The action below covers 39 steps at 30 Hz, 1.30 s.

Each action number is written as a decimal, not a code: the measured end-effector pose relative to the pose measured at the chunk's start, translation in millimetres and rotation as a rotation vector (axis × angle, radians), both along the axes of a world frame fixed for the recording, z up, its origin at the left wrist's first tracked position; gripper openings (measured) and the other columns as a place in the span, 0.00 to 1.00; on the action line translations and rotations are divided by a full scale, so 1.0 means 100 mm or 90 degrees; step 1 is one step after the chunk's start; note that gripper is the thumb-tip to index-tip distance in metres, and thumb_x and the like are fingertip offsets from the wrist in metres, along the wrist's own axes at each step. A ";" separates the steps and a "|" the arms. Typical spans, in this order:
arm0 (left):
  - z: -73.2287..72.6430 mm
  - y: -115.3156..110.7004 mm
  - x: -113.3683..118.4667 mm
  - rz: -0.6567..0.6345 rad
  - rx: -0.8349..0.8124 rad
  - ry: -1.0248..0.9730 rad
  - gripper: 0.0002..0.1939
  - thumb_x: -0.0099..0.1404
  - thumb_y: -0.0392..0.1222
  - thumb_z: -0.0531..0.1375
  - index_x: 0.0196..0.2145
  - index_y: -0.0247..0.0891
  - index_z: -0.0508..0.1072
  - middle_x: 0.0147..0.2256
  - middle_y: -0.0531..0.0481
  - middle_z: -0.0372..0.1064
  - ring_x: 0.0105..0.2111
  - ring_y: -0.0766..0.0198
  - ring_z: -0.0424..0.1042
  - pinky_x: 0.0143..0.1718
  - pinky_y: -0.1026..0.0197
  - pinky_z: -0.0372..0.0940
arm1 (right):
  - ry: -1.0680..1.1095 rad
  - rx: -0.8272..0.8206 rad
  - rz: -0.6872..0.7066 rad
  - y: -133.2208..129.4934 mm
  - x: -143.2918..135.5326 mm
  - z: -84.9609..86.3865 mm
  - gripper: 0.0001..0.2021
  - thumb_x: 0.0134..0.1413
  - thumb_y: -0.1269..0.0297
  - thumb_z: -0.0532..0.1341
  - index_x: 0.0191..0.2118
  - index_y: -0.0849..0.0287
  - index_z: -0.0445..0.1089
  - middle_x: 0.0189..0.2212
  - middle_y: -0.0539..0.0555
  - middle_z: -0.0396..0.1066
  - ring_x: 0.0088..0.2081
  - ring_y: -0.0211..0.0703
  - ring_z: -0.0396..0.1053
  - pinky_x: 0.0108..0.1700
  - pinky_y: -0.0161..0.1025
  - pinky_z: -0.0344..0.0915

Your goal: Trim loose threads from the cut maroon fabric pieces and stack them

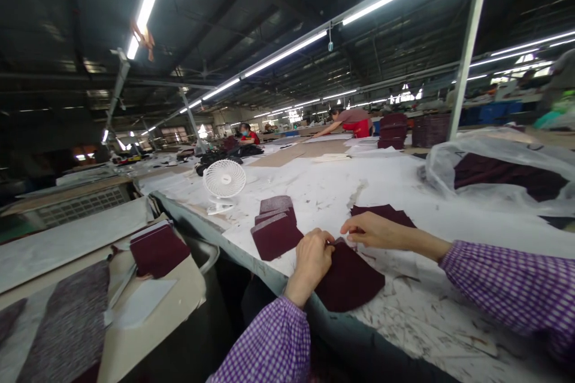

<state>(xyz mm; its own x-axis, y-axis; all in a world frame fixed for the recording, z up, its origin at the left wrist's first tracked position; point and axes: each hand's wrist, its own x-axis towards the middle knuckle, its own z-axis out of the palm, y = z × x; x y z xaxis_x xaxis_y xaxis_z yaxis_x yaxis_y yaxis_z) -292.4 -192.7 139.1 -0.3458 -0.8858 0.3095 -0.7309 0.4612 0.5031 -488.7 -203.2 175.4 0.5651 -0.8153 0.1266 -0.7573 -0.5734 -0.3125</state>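
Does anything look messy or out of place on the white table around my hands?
Yes: dark marks or scraps, I can't tell which, litter the white tabletop right of the maroon piece at your left hand. The maroon stack is also fanned unevenly, not squared.

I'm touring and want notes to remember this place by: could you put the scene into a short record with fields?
Left hand: pinching the upper edge of a maroon fabric piece
Right hand: beside that edge, contact unclear
Sleeves: purple-and-white checked
Beside left hand: overlapping maroon pieces
Surface: white-topped table
Farther along: white desk fan
Far right: clear plastic bag holding dark fabric
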 end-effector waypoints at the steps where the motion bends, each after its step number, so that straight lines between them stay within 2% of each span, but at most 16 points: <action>1: 0.00 0.00 0.00 -0.001 -0.003 -0.005 0.09 0.58 0.34 0.59 0.37 0.41 0.75 0.37 0.49 0.71 0.40 0.59 0.69 0.42 0.60 0.60 | 0.017 -0.043 0.022 -0.03 -0.01 0.01 0.13 0.54 0.68 0.53 0.40 0.63 0.73 0.30 0.56 0.73 0.30 0.42 0.69 0.34 0.35 0.61; 3: 0.00 0.00 0.01 0.000 -0.005 -0.012 0.10 0.58 0.34 0.59 0.38 0.42 0.75 0.37 0.49 0.71 0.40 0.59 0.69 0.43 0.60 0.60 | 0.045 -0.095 0.065 -0.10 -0.02 0.02 0.12 0.54 0.69 0.53 0.39 0.62 0.73 0.34 0.57 0.73 0.35 0.44 0.69 0.39 0.37 0.61; 6: 0.01 0.00 0.01 -0.001 -0.002 -0.019 0.10 0.58 0.34 0.59 0.38 0.41 0.75 0.37 0.49 0.71 0.40 0.59 0.68 0.42 0.60 0.60 | 0.076 -0.106 0.101 -0.15 -0.02 0.00 0.12 0.55 0.69 0.53 0.37 0.62 0.74 0.33 0.57 0.73 0.35 0.43 0.69 0.40 0.36 0.61; 10: 0.03 0.02 0.01 -0.005 -0.004 -0.024 0.09 0.59 0.34 0.58 0.37 0.41 0.75 0.37 0.49 0.71 0.40 0.59 0.68 0.42 0.60 0.60 | 0.080 -0.106 0.097 -0.14 -0.01 -0.04 0.10 0.53 0.71 0.54 0.33 0.62 0.72 0.31 0.55 0.72 0.32 0.41 0.68 0.37 0.35 0.60; 21: 0.01 0.00 0.01 -0.010 -0.015 -0.021 0.09 0.58 0.34 0.59 0.37 0.41 0.75 0.36 0.49 0.70 0.39 0.59 0.69 0.41 0.60 0.60 | 0.094 -0.116 0.084 -0.19 0.04 -0.10 0.08 0.53 0.71 0.53 0.31 0.61 0.70 0.28 0.53 0.72 0.30 0.40 0.66 0.36 0.35 0.58; 24: -0.01 -0.03 0.04 -0.013 0.010 0.027 0.08 0.57 0.36 0.60 0.36 0.40 0.76 0.35 0.50 0.71 0.37 0.60 0.69 0.40 0.61 0.60 | 0.102 -0.138 0.088 -0.17 0.05 -0.13 0.08 0.53 0.71 0.52 0.31 0.61 0.69 0.29 0.54 0.71 0.31 0.41 0.66 0.36 0.35 0.57; 28: -0.02 -0.07 0.13 -0.046 0.076 0.161 0.11 0.61 0.44 0.58 0.35 0.37 0.77 0.32 0.49 0.73 0.33 0.62 0.69 0.37 0.62 0.61 | 0.109 -0.175 0.113 -0.13 0.05 -0.15 0.09 0.58 0.69 0.50 0.33 0.61 0.67 0.31 0.55 0.69 0.31 0.40 0.65 0.34 0.36 0.57; 30: -0.03 -0.08 0.15 -0.041 0.086 0.177 0.10 0.60 0.40 0.58 0.37 0.35 0.77 0.32 0.49 0.73 0.34 0.62 0.70 0.38 0.62 0.62 | 0.117 -0.187 0.127 -0.11 0.05 -0.15 0.10 0.60 0.69 0.49 0.33 0.62 0.66 0.31 0.55 0.68 0.31 0.39 0.64 0.34 0.35 0.56; 34: -0.04 -0.07 0.15 -0.036 0.051 0.120 0.13 0.55 0.29 0.58 0.36 0.38 0.78 0.33 0.50 0.72 0.35 0.63 0.69 0.41 0.62 0.62 | 0.161 -0.241 0.154 -0.11 0.04 -0.18 0.12 0.63 0.68 0.47 0.34 0.62 0.65 0.31 0.54 0.66 0.29 0.38 0.63 0.32 0.36 0.55; 39: -0.05 -0.01 0.13 -0.065 -0.026 0.020 0.15 0.60 0.29 0.54 0.34 0.41 0.79 0.33 0.49 0.70 0.36 0.63 0.68 0.40 0.63 0.62 | 0.238 -0.326 0.202 -0.10 0.02 -0.24 0.13 0.63 0.73 0.45 0.32 0.63 0.65 0.29 0.54 0.65 0.27 0.38 0.60 0.29 0.37 0.53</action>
<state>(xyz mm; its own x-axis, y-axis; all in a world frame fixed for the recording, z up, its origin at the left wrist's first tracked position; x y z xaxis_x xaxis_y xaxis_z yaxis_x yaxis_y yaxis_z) -278.9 -193.2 134.0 -0.4236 -0.8327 0.3566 -0.6625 0.5533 0.5050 -486.4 -213.5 151.4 0.8455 -0.4946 0.2014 -0.5339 -0.7894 0.3029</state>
